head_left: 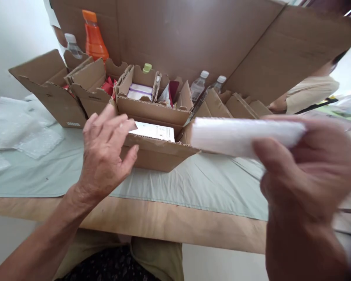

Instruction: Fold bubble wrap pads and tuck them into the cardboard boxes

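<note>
My right hand (304,164), blurred by motion, grips a white flat package (228,134) and holds it up at the right, near the corner of the front cardboard box (155,154). Inside that box lies a white printed item (153,130). My left hand (108,144) is over the box's left end, its fingers apart and bent, holding nothing. Right behind stands another open box (155,108) with white packs with a purple band (140,91) and a dark red and white packet (169,93).
Two open boxes (67,105) with red items stand at the left. Bottles, one orange (95,39), rise behind the row. Bubble wrap (26,125) lies far left. More cardboard boxes (234,105) are at the right. A large cardboard sheet (187,35) stands behind; a person's sleeve (310,91) shows beyond.
</note>
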Demonstrator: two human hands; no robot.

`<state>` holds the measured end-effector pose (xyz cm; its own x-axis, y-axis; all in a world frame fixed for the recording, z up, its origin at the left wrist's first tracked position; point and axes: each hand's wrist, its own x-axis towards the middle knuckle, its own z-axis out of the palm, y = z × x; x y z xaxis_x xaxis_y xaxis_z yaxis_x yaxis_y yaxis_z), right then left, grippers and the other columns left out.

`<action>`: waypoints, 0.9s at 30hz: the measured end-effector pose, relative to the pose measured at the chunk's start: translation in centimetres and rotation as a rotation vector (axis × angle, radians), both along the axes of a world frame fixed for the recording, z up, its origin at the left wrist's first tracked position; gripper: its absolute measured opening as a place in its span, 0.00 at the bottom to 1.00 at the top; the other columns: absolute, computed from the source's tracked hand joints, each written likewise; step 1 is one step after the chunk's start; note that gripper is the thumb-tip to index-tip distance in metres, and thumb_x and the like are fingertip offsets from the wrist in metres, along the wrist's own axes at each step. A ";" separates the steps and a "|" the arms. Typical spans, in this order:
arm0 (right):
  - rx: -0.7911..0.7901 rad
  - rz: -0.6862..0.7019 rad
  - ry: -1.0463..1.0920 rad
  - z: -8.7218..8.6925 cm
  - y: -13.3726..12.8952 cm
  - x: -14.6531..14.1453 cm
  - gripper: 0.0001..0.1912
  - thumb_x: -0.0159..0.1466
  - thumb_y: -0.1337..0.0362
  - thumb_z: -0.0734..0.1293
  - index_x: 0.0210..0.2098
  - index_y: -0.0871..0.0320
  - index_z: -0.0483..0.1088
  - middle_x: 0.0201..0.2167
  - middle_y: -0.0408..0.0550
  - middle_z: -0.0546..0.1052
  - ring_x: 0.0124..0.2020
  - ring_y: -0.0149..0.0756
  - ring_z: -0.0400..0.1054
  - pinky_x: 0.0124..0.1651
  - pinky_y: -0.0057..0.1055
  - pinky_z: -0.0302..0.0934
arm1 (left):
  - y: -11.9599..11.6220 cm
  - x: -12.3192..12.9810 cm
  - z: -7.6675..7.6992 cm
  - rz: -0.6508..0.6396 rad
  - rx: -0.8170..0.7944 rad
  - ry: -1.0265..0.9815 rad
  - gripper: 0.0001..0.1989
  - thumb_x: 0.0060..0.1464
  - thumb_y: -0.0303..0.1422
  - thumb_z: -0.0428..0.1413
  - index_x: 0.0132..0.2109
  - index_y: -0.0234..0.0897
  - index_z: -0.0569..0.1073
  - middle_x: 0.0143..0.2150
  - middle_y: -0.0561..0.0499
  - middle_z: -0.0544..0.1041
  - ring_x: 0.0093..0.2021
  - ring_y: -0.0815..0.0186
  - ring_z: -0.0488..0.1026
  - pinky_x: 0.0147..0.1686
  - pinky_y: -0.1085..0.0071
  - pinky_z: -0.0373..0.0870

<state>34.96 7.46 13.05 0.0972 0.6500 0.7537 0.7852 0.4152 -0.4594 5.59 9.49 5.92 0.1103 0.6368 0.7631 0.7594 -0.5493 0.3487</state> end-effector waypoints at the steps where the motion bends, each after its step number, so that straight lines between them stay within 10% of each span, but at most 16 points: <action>1: -0.048 0.044 -0.032 0.6 1.8 -0.3 0.13 0.65 0.55 0.71 0.46 0.54 0.77 0.42 0.51 0.80 0.40 0.38 0.75 0.41 0.36 0.68 | 0.3 -0.1 -0.3 0.007 0.004 0.005 0.22 0.58 0.28 0.62 0.58 0.48 0.75 0.58 0.47 0.79 0.70 0.44 0.66 0.73 0.36 0.53; 10: -0.651 -0.233 -0.999 2.8 8.0 -6.4 0.15 0.62 0.57 0.69 0.22 0.58 0.70 0.19 0.46 0.68 0.23 0.31 0.57 0.30 0.31 0.46 | -0.4 -0.4 -2.0 -0.002 -0.007 0.034 0.15 0.61 0.24 0.56 0.47 0.50 0.79 0.44 0.52 0.83 0.53 0.51 0.77 0.68 0.36 0.59; 17: -0.744 0.120 -1.019 1.3 8.7 -5.5 0.11 0.65 0.63 0.63 0.29 0.56 0.74 0.20 0.45 0.73 0.21 0.31 0.60 0.28 0.30 0.50 | -0.2 -0.7 -1.5 -0.015 -0.056 0.021 0.14 0.61 0.26 0.56 0.47 0.51 0.80 0.42 0.52 0.82 0.49 0.53 0.77 0.70 0.35 0.56; 23: -0.817 -0.136 -1.069 0.6 8.2 -7.0 0.09 0.63 0.66 0.66 0.26 0.58 0.74 0.28 0.52 0.78 0.29 0.40 0.69 0.33 0.34 0.54 | -0.7 0.1 -0.7 -0.075 -0.065 -0.029 0.14 0.60 0.26 0.59 0.47 0.52 0.81 0.40 0.53 0.81 0.46 0.55 0.77 0.73 0.37 0.53; 27: -0.922 -0.013 -1.051 0.1 8.7 -7.1 0.06 0.62 0.71 0.67 0.29 0.58 0.75 0.30 0.53 0.79 0.27 0.36 0.67 0.33 0.33 0.53 | -0.8 0.4 -0.7 -0.036 -0.025 0.039 0.14 0.61 0.27 0.58 0.47 0.52 0.81 0.40 0.53 0.81 0.45 0.54 0.77 0.71 0.37 0.55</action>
<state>27.86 16.15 13.17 -0.2296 0.9490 -0.2158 0.9299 0.2794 0.2392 5.96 8.72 5.24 0.1634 0.6505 0.7417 0.7524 -0.5684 0.3328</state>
